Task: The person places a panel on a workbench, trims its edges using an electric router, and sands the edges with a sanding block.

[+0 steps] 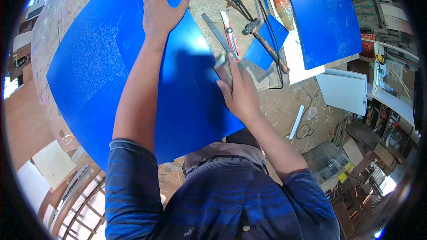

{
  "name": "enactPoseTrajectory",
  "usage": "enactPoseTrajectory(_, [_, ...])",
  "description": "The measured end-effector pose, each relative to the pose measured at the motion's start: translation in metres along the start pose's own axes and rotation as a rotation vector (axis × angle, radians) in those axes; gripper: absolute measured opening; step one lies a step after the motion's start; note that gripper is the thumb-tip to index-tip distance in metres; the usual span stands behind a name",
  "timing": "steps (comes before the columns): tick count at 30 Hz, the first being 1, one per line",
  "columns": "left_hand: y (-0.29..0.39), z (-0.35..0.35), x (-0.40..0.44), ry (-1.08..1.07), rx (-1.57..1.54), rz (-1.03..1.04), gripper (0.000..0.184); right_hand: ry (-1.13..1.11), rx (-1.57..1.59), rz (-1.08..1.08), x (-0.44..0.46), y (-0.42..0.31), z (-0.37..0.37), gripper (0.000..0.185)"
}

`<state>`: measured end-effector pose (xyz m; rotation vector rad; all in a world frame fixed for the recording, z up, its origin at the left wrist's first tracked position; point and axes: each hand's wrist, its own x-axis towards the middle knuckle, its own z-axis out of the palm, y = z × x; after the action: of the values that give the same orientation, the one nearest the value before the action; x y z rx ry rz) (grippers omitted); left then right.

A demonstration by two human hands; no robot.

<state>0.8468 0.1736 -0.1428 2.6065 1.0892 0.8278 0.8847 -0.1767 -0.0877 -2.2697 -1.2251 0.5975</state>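
A large panel with a blue face (187,111) lies across the worktable in front of me. My left hand (161,15) presses flat on it near the far right edge, fingers stretched out and thumb apart. At the panel's right edge, my right hand (241,91) is closed around a small greyish block (223,69), index finger laid along it. The block's underside is hidden. Just beyond it lie a red and white utility knife (230,33) and a dark flat strip (215,31). A hammer (266,44) rests across a small blue offcut (262,55).
Another blue panel (327,18) lies at the right on a white board (299,62), beside an orange-brown bottle (281,4). A black cable (276,35) runs near the hammer. A white panel (342,91) and shavings on the floor (320,129) are further right.
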Motion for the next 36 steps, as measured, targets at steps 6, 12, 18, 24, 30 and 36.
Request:
enactPoseTrajectory(6, [-0.002,0.001,0.000,-0.033,0.066,0.003,0.099,-0.087,0.129,0.036,-0.098,0.024,-0.016,0.083])
enactPoseTrajectory(12, [0.008,-0.006,0.003,-0.101,0.178,0.005,0.107,-0.095,0.159,0.109,-0.102,0.031,-0.015,0.082])
enactPoseTrajectory(18, [0.006,-0.006,0.003,-0.102,0.161,0.008,0.105,-0.100,0.258,0.030,-0.126,0.048,-0.022,0.079])
enactPoseTrajectory(24, [-0.003,0.003,0.004,-0.082,0.188,0.065,0.104,-0.082,0.318,0.086,-0.104,0.045,-0.019,0.081])
enactPoseTrajectory(30, [0.004,0.000,0.004,-0.077,0.168,0.038,0.101,-0.120,0.437,0.116,-0.138,0.062,-0.025,0.085])
enactPoseTrajectory(36, [0.006,-0.002,0.001,-0.102,0.194,0.021,0.099,-0.123,0.473,0.146,-0.059,0.040,-0.017,0.076])
